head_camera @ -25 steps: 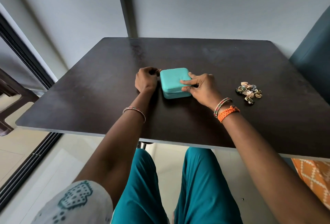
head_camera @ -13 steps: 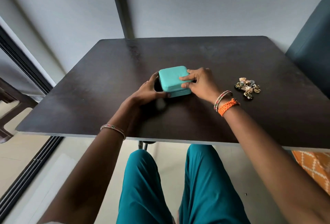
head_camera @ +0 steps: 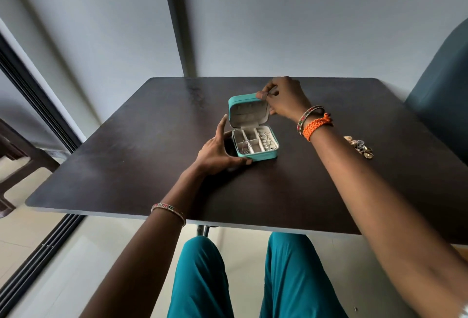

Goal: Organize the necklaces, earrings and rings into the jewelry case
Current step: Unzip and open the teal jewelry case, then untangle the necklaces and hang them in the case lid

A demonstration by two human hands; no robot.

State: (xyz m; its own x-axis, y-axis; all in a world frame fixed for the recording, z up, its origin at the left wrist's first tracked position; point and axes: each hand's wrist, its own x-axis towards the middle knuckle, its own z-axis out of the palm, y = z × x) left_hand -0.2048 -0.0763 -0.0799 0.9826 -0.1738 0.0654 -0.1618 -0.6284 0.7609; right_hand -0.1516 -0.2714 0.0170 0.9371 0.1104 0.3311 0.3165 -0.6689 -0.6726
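Note:
The turquoise jewelry case [head_camera: 263, 156] stands open in the middle of the dark table, its lid [head_camera: 249, 112] raised upright at the back. Pale grey compartments inside hold some thin silver chains and small pieces. My right hand [head_camera: 282, 98] pinches the lid's top right corner. My left hand [head_camera: 217, 150] braces the base's left side, thumb along the front edge and forefinger pointing up beside the lid. A small heap of gold and dark jewelry [head_camera: 359, 146] lies on the table to the right, just past my right forearm.
The dark table [head_camera: 141, 165] reaches back to a grey wall. A teal chair back [head_camera: 445, 89] stands at the right edge. A dark wooden chair [head_camera: 15, 155] and a sliding door track are on the left. My knees in teal trousers sit under the near edge.
The case was shut and lying flat; its lid now stands raised. My right hand went from the case's right side up to the lid corner. My left hand stays at the base.

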